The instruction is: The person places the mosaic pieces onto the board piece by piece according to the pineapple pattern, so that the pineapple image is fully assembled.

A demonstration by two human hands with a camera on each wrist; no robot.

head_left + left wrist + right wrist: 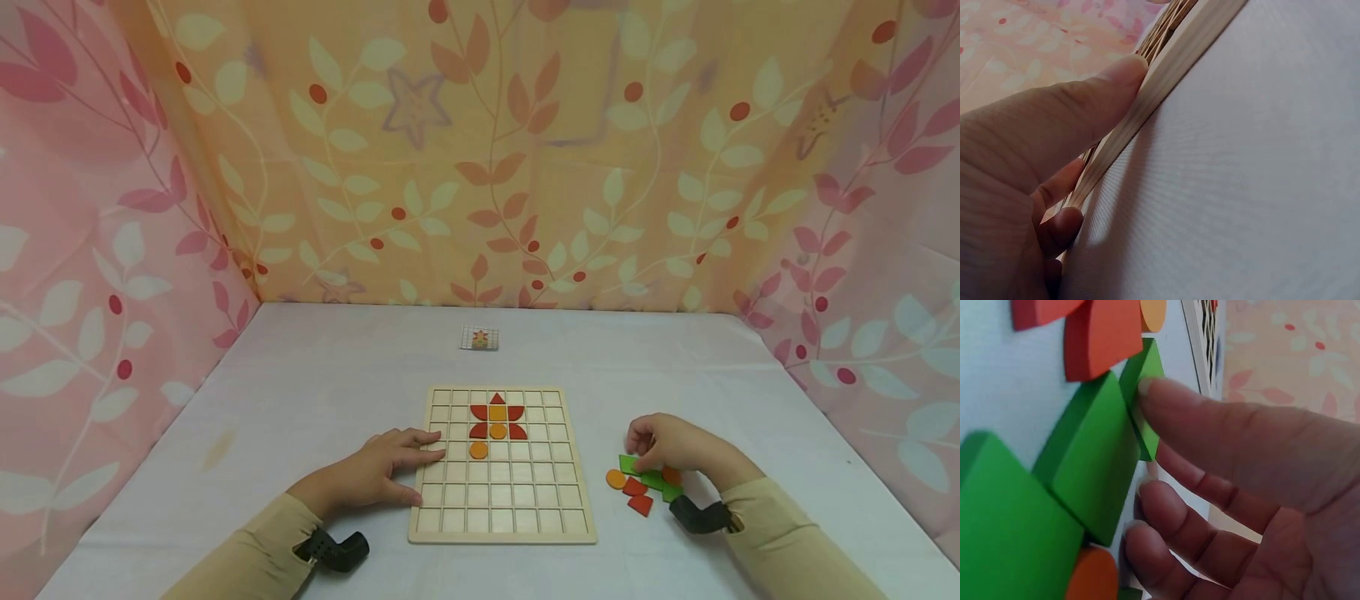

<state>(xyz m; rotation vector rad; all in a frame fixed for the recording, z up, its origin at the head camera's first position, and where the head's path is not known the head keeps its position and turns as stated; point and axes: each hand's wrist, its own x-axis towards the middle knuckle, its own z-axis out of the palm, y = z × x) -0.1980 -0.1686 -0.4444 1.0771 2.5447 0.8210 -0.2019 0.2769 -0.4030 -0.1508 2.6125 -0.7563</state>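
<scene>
A wooden grid board (510, 498) lies in the middle of the table. On its upper squares red quarter-round pieces (516, 412), a red triangle (497, 399), a yellow-orange square (497, 412) and two orange discs (478, 451) are laid out. My left hand (375, 469) rests at the board's left edge, its fingers and thumb (1116, 75) touching the wooden rim, fairly straight. To the right of the board my right hand (678, 446) pinches a green block (1150, 362) at the edge of a loose pile, thumb on its face and fingertips on the far side.
Beside the right hand lie loose red pieces (640, 505), an orange disc (616, 479) and more green blocks (1094, 462). A small pattern card (480, 338) lies behind the board on the white cloth (337, 367). Patterned curtains (495, 167) surround the table's back and sides.
</scene>
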